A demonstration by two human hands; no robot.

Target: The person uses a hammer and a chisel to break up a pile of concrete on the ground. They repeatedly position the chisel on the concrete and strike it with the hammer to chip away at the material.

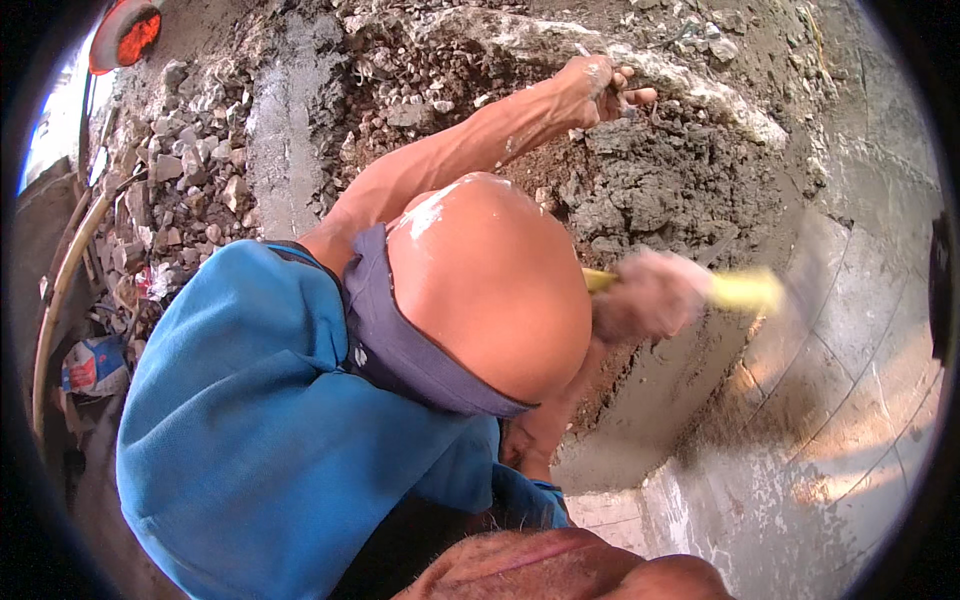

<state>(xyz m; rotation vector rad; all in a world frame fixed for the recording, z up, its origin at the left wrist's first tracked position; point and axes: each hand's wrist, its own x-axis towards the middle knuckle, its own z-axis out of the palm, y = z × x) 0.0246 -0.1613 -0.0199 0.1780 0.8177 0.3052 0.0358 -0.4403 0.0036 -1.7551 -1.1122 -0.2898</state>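
Note:
My right hand (655,295), smeared by motion, is wrapped round the yellow handle (745,289) of a tool. The handle shows on both sides of the fist. Its far end blurs into a greyish shape beside the tiled wall, so the kind of tool cannot be made out. Farther off, my left hand (605,90) hangs over the dug soil by a whitish ridge, its fingers loosely bent and apart. No tool shows in it. Between the two hands lies a heap of wet grey mortar or mud (650,190). My bent knee (490,290) covers part of the ground.
Broken stones (190,170) are piled on the left, next to a grey concrete strip (285,130). A curved pole or hose (62,290) and a torn printed bag (95,367) lie at the left edge. An orange-red container (130,35) stands far left. The tiled wall (850,330) bounds the right.

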